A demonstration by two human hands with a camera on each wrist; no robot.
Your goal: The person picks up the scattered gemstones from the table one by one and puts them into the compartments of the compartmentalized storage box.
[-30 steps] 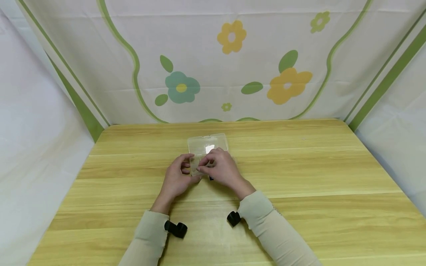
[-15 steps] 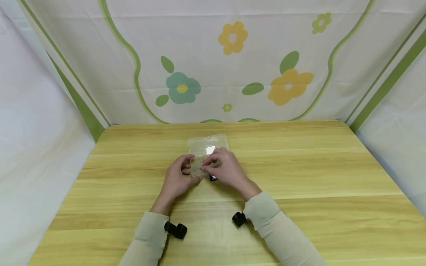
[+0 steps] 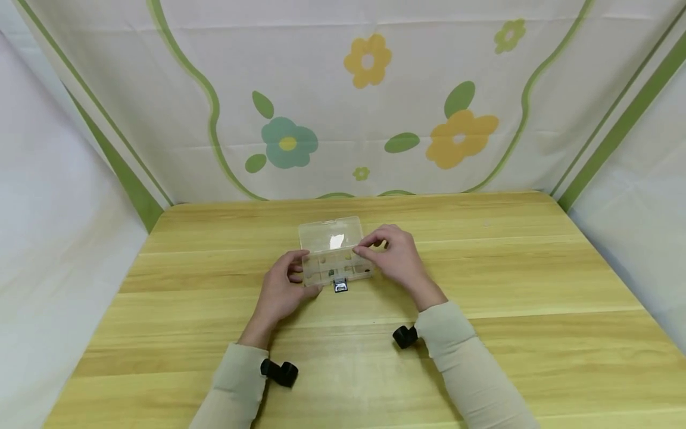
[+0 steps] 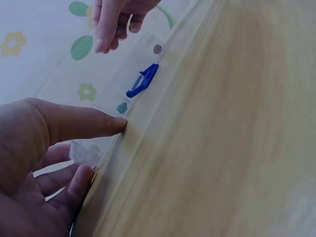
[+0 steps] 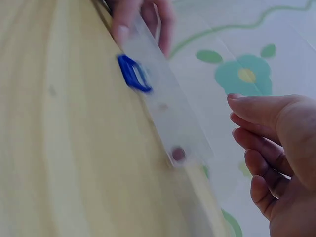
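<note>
A clear plastic compartment box [image 3: 315, 277] lies on the table with its lid [image 3: 321, 235] raised toward the back. A blue clasp [image 3: 340, 286] hangs at its front edge. My left hand [image 3: 282, 287] grips the box's left end, thumb along the front side and the other fingers behind. Above the right-hand compartments is my right hand [image 3: 395, 255], thumb and forefinger brought together; I cannot tell whether something tiny is between them. Inside sit small pieces, among them a teal one [image 4: 122, 107] and a dark reddish-brown round one [image 5: 178, 154].
The wood-grain table [image 3: 514, 357] stretches out around the box. A pale flowered cloth [image 3: 214, 53] hangs behind it, with white cloth sides left and right. A black wrist camera [image 3: 404, 337] sits at each sleeve cuff.
My right hand has moved right and slightly away from me, from the left compartments to over the box's right end, uncovering the clasp and middle compartments. The left hand keeps its hold.
</note>
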